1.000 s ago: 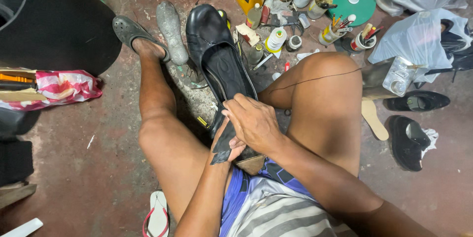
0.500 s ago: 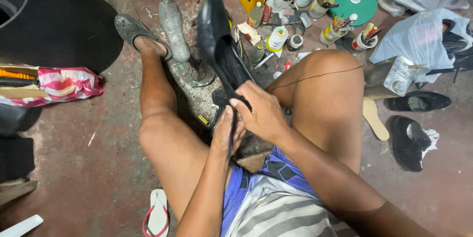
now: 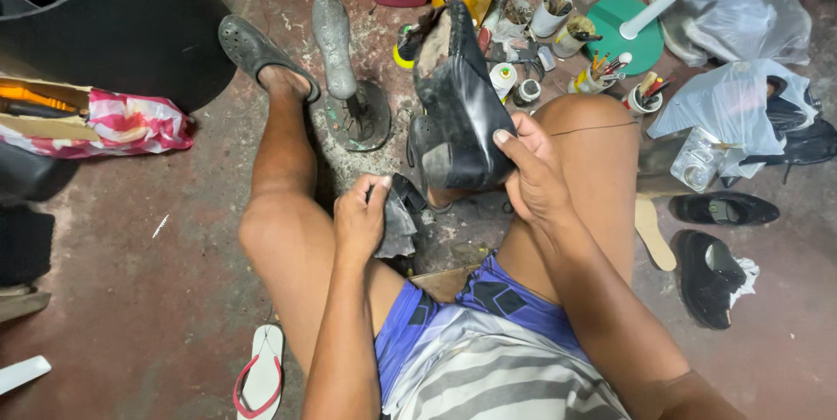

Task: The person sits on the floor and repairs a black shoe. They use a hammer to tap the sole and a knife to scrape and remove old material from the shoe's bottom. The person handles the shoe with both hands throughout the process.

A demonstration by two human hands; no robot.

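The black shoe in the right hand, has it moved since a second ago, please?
Yes. The black shoe has lifted off the iron shoe stand and now stands turned up to its right, in the right hand.

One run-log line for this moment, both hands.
left hand: grip on dark rag | right hand: grip on black shoe, sole up | metal shoe stand: bare, floor

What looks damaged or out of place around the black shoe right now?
The black shoe in the right hand looks worn: its surface is scuffed and creased. The left hand holds a crumpled dark rag. A lone flip-flop lies by the left thigh, and a loose pale insole lies beside two black shoes.
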